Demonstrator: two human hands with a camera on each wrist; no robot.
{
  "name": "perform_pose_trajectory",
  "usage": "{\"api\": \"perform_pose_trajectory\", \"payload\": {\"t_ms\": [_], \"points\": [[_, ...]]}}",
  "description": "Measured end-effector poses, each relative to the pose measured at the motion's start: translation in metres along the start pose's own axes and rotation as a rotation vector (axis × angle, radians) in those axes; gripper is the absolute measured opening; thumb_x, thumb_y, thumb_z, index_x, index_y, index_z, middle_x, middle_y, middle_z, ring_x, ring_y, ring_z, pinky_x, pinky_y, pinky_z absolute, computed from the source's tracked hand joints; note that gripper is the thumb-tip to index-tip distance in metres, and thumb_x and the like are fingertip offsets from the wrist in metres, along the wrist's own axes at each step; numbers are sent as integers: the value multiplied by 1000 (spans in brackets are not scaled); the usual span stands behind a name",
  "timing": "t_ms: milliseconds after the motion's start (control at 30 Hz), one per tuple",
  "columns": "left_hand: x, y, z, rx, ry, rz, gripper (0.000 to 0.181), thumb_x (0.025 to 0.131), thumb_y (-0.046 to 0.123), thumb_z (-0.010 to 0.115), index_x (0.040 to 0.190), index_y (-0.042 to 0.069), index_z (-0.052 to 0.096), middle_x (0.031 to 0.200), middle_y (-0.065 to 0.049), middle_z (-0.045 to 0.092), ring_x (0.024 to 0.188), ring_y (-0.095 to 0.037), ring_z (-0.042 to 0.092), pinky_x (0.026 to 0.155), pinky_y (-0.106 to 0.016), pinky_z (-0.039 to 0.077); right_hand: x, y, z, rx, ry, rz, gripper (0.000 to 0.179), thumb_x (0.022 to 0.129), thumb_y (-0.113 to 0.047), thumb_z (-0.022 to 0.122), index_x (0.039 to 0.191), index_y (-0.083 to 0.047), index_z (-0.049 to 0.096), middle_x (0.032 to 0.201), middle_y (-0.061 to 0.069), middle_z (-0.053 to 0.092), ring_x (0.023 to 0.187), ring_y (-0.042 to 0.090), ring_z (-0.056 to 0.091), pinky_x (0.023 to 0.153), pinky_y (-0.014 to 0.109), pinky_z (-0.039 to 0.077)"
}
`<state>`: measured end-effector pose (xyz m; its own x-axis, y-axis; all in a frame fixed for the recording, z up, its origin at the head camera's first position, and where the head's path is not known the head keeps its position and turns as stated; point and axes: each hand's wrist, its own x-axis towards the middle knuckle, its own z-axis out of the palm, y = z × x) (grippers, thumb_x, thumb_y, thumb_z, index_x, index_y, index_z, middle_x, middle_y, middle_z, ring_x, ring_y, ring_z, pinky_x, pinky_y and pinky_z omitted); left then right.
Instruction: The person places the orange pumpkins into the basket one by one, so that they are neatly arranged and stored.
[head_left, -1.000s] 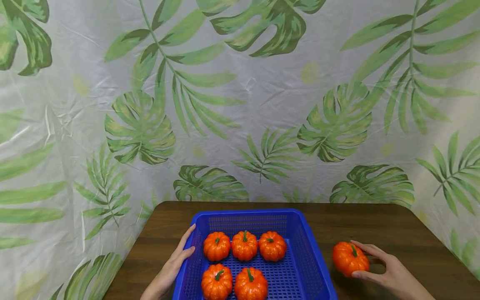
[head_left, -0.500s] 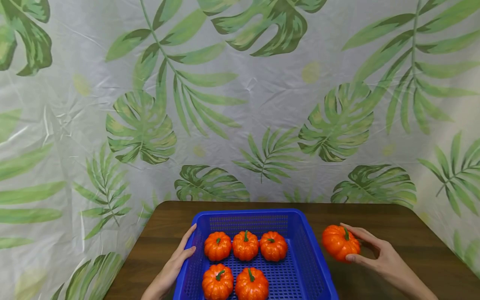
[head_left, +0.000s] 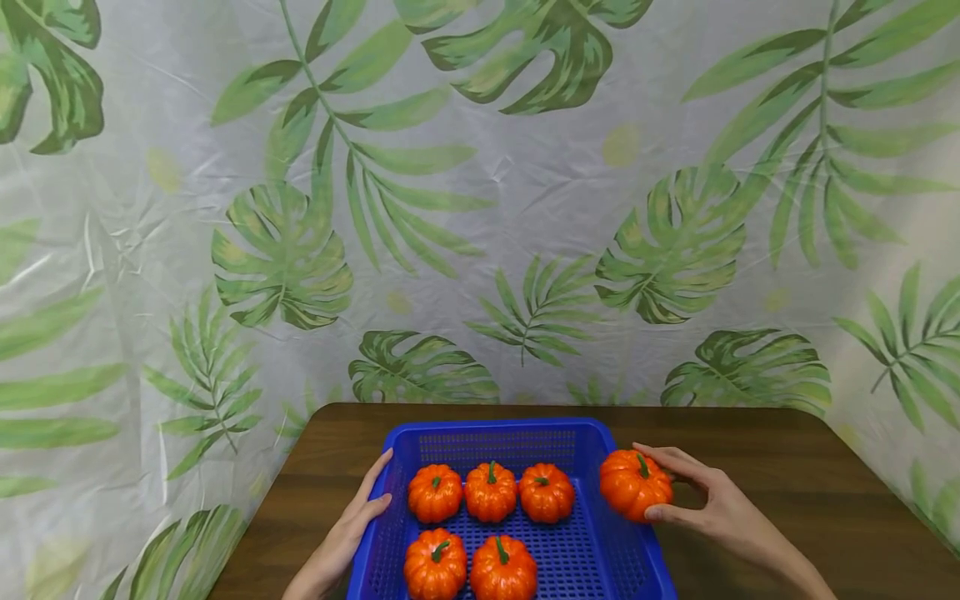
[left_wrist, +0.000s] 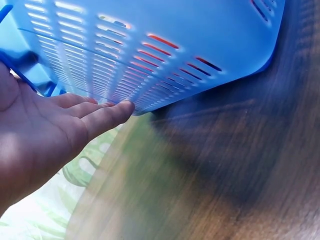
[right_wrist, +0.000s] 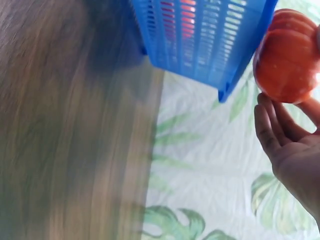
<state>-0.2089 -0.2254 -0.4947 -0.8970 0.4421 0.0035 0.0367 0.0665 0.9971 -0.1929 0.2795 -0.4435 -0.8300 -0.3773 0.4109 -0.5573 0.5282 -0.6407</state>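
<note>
My right hand (head_left: 723,504) pinches a small orange toy pumpkin (head_left: 632,487) with a green stem between thumb and fingers. It is up off the table, over the right rim of a blue plastic basket (head_left: 491,423). In the right wrist view, the held pumpkin (right_wrist: 286,60) appears close beside the rim; I cannot tell whether they touch. My left hand (head_left: 341,533) rests against the basket's left side. Its fingers lie straight along the slotted outer wall (left_wrist: 165,65) in the left wrist view, with the thumb mostly hidden there.
Inside the basket are several similar pumpkins: a back row with one pumpkin (head_left: 491,492) in the middle, and a front row including another pumpkin (head_left: 503,571) left of bare mesh floor. A dark wooden table (head_left: 720,442) carries it. Behind hangs a leaf-printed curtain (head_left: 540,217).
My right hand has lifted the pumpkin off the table and carried it left to the basket's right rim. The left hand and the basket have stayed put.
</note>
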Motion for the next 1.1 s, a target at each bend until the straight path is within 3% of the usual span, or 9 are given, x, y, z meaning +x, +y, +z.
{"api": "perform_pose_trajectory", "payload": {"t_ms": [400,633,767,933,1100], "points": [[0,-1,-1,1,0,-1,62,114,29,30,167,30,-3,174,-20,-5,147,-46,32,104,-37,47,17,-11,17,-24,-85,-33,69,84,-18,86,146,-30,59,141,-3,63,131,-3,51,96,24,50],[1,-1,-1,-3,-5,2,62,114,29,30,167,30,-3,174,-20,-5,148,-47,31,105,-36,47,28,-12,25,66,-248,-49,69,88,-20,83,150,-30,55,147,2,61,135,-6,46,99,25,49],[3,0,-1,-1,0,0,62,114,30,30,167,31,-3,174,-20,-5,148,-47,31,105,-36,47,34,-11,28,37,-317,-76,70,87,-26,84,151,-30,55,150,5,60,138,-2,46,101,26,49],[4,-1,-1,-4,-1,-6,63,114,31,30,167,31,-4,174,-20,-6,148,-46,31,105,-36,47,41,-15,33,-18,-392,-110,71,85,-33,85,149,-21,57,145,10,63,136,15,53,101,31,50],[5,-1,0,-3,7,-10,63,114,30,30,167,31,-4,174,-20,-6,148,-47,31,105,-36,48,48,-24,39,-85,-479,-96,73,84,-45,84,146,-12,60,141,12,66,133,44,56,105,43,51]]}}
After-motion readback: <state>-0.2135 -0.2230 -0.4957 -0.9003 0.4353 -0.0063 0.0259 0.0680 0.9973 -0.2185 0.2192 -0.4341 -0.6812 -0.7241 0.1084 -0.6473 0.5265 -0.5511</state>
